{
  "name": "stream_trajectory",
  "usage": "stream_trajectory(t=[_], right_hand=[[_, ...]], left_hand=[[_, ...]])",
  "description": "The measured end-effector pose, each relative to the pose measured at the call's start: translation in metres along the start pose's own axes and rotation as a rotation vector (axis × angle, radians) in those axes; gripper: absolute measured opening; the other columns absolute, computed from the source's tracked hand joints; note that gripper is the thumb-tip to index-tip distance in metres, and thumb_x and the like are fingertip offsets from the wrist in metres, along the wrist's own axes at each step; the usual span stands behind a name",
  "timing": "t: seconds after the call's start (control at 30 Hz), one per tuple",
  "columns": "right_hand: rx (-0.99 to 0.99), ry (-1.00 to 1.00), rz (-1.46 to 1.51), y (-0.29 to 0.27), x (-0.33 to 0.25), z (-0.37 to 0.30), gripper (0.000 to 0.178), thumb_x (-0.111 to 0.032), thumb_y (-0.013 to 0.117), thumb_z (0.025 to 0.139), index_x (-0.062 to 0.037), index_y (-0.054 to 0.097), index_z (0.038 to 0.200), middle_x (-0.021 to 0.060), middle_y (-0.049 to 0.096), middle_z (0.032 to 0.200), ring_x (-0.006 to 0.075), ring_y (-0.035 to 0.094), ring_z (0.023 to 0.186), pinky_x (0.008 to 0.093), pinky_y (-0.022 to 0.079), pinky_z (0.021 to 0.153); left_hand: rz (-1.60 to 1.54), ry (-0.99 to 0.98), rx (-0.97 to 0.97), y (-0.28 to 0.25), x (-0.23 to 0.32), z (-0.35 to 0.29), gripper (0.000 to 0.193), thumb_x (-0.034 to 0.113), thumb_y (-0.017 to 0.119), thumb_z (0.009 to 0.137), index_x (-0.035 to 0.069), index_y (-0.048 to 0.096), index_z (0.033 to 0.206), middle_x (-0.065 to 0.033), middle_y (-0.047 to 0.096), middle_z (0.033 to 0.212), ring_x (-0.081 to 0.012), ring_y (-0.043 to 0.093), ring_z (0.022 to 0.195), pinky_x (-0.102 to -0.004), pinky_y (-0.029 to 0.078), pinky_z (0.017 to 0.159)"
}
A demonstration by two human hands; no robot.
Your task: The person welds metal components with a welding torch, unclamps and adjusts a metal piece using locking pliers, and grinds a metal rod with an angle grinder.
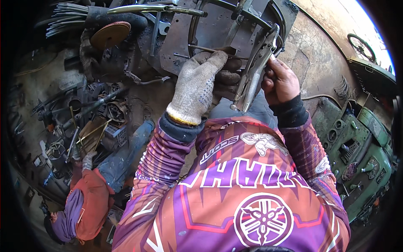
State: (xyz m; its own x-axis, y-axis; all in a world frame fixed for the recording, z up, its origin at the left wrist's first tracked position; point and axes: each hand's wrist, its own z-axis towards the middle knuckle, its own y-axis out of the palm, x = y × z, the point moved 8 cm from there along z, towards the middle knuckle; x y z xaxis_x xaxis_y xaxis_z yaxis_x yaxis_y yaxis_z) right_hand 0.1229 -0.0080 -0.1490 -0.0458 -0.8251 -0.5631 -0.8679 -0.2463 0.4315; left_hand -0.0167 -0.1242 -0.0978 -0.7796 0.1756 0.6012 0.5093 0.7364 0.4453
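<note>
A: Head view, looking down. Left hand (196, 86) wears a knit glove w/ blue dots, lies flat on the bench (218, 33), fingers spread forward, gripping nothing. Fingertips sit by a thin rod (205, 49).

B: Right hand?

A: Right hand (280, 82) is bare, closed round the pliers (255, 69), locking type, silver. Handles run down-left from the palm; head points up toward a curved metal frame (280, 19). Can't tell if the pliers bite the frame, too tight to see.

B: Bench itself?

A: Dark steel plate, rusty, scattered w/ parts. Frame rests on its upper right part. A round orange-brown disc (110, 34) sits upper left, well apart from both hands. Bundle of grey rods (67, 17) beyond it, near the pic's top left.

B: Anything else?

A: Another person (88, 201) in an orange top at lower left, well apart, amid tools on the floor (37, 84). Green machine (361, 151) w/ knobs on the right, near the right elbow. Wearer's jersey (243, 185) is purple and orange, fills the lower middle. Dark cuffs at both wrists.

B: Hands touching?

A: No, apart; pliers' handles lie between them.
</note>
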Motion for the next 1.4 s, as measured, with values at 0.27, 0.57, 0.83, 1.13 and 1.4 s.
stream_trajectory(t=[0.27, 0.57, 0.83, 1.13, 1.4], right_hand=[[0.044, -0.037, -0.008, 0.000, -0.004, 0.001, 0.024, -0.032, 0.065, 0.093, -0.0083, 0.059, 0.090, -0.0031, 0.051, 0.066, 0.0058, 0.046, 0.046, 0.0190, 0.038, 0.042], [-0.015, 0.012, 0.057, 0.009, 0.002, -0.002, 0.023, -0.033, 0.061, 0.096, -0.0102, 0.060, 0.095, -0.0036, 0.055, 0.069, 0.0052, 0.051, 0.050, 0.0170, 0.042, 0.046], [-0.099, -0.019, 0.055, 0.012, 0.008, 0.004, 0.024, -0.032, 0.058, 0.098, -0.0093, 0.062, 0.102, -0.0002, 0.064, 0.081, 0.0087, 0.059, 0.061, 0.0204, 0.045, 0.051], [-0.133, -0.018, 0.101, 0.009, 0.008, 0.005, 0.023, -0.032, 0.059, 0.097, -0.0099, 0.061, 0.101, -0.0006, 0.065, 0.083, 0.0069, 0.059, 0.061, 0.0193, 0.046, 0.053], [-0.111, -0.030, 0.083, 0.010, 0.005, 0.004, 0.025, -0.031, 0.057, 0.098, -0.0064, 0.061, 0.103, 0.0006, 0.064, 0.085, 0.0078, 0.060, 0.063, 0.0199, 0.046, 0.053]], left_hand=[[0.025, 0.006, 0.039, 0.004, 0.001, 0.002, 0.025, 0.021, 0.058, 0.096, 0.000, 0.062, 0.108, -0.0120, 0.070, 0.094, -0.0202, 0.070, 0.071, -0.0313, 0.060, 0.061], [0.133, 0.075, 0.144, 0.008, 0.001, 0.000, 0.029, 0.026, 0.056, 0.099, 0.000, 0.061, 0.111, -0.0107, 0.069, 0.093, -0.0173, 0.069, 0.076, -0.0285, 0.055, 0.060], [0.243, 0.025, 0.013, 0.012, -0.005, 0.009, 0.025, 0.021, 0.056, 0.098, 0.000, 0.062, 0.110, -0.0100, 0.069, 0.092, -0.0166, 0.067, 0.074, -0.0276, 0.055, 0.063], [0.249, 0.067, 0.104, 0.011, -0.009, 0.011, 0.025, 0.023, 0.057, 0.098, 0.000, 0.061, 0.108, -0.0098, 0.067, 0.084, -0.0171, 0.064, 0.066, -0.0277, 0.054, 0.058], [0.273, 0.126, 0.065, 0.008, -0.006, 0.010, 0.027, 0.022, 0.055, 0.099, 0.000, 0.059, 0.113, -0.0116, 0.068, 0.095, -0.0190, 0.068, 0.072, -0.0308, 0.058, 0.060]])
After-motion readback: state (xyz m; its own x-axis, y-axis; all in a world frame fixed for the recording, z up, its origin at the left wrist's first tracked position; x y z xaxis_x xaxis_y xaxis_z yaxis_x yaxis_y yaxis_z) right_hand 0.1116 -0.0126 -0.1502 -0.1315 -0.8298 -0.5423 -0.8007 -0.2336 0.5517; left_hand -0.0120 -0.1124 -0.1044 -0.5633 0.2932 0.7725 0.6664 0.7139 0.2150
